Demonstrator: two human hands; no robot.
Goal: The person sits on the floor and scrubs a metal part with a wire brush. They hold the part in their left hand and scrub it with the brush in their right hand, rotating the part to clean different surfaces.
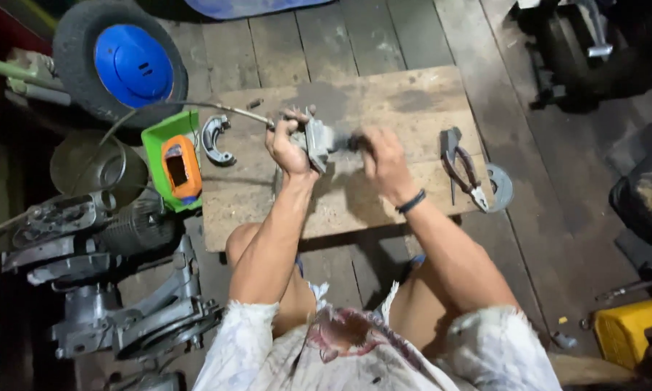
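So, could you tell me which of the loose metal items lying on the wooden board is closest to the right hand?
The red-handled pliers, lying just beyond the right hand. The curved grey metal brake shoe lies at the board's opposite end, past the left hand.

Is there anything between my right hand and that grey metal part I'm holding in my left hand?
Nothing visible. The left hand grips the grey metal part above the wooden board, and the right hand is already at its right end, though blur hides the exact contact.
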